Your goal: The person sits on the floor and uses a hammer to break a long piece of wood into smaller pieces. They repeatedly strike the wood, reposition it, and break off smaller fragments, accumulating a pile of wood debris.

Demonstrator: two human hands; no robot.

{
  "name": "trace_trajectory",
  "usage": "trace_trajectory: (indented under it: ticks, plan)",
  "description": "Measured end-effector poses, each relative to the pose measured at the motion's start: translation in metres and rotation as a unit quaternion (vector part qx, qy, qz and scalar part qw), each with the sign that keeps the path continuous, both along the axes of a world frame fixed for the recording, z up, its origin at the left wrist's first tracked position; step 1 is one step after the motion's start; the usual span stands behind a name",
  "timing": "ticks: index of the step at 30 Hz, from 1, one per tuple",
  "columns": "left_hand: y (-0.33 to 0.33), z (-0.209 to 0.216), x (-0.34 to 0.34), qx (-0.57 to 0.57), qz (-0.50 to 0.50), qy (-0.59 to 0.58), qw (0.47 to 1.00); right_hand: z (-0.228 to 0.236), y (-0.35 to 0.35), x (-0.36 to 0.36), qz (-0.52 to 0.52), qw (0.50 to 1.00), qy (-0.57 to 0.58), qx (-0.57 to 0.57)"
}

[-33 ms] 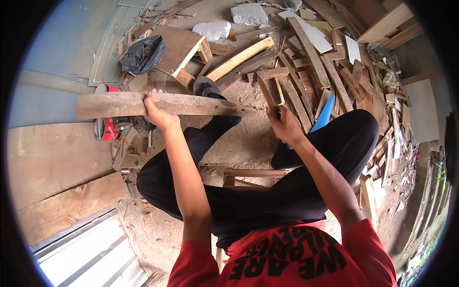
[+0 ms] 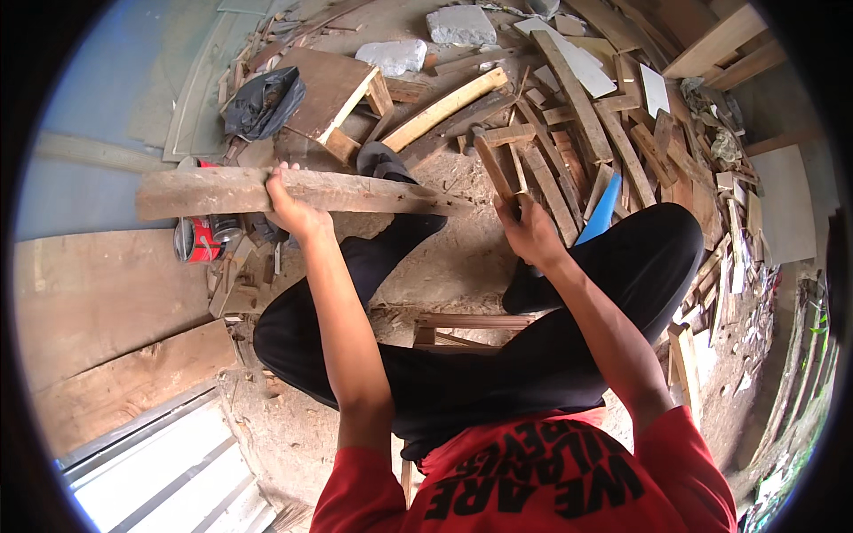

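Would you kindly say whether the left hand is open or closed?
Closed: the left hand grips the plank, thumb over its face.

Plank [image 2: 373,192] left of wood pile [image 2: 573,93]

Floor [image 2: 471,258]: brown, dusty, rough-looking. Blue wall [image 2: 98,98] along its left edge, far half. Brown wood panels [image 2: 107,293] along the same edge, nearer in. White slatted panel [image 2: 169,471] at the near left corner, very bright. Gray wall [image 2: 764,105] past the right edge, pale sheet [image 2: 782,204] by it. Low brown table-like piece [image 2: 315,84] toward the far left corner. Light bright, daylight-looking; green patches [image 2: 782,489] near right corner, too blurred to identify.
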State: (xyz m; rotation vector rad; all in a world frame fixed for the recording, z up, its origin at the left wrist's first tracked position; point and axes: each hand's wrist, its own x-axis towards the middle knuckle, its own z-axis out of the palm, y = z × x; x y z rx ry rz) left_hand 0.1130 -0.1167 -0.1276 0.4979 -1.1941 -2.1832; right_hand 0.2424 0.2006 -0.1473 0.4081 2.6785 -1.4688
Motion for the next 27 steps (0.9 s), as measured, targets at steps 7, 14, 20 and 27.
trace_trajectory:
  ticks: [7,14,20,27]
  plan:
    - [0.065,0.041,-0.014,-0.098,0.02,0.043,0.994,-0.049,0.014,0.041,0.016,0.998,-0.013,0.059]
    - [0.081,0.035,-0.051,-0.123,0.008,0.023,0.992,-0.107,0.025,0.037,0.089,0.991,0.055,0.082]
    - [0.088,0.036,-0.069,-0.188,0.035,0.04,0.981,-0.162,0.054,0.033,0.099,0.984,0.07,0.131]
    - [0.117,0.059,-0.058,-0.196,0.046,0.041,0.979,-0.146,0.04,0.023,0.119,0.979,0.132,0.1]
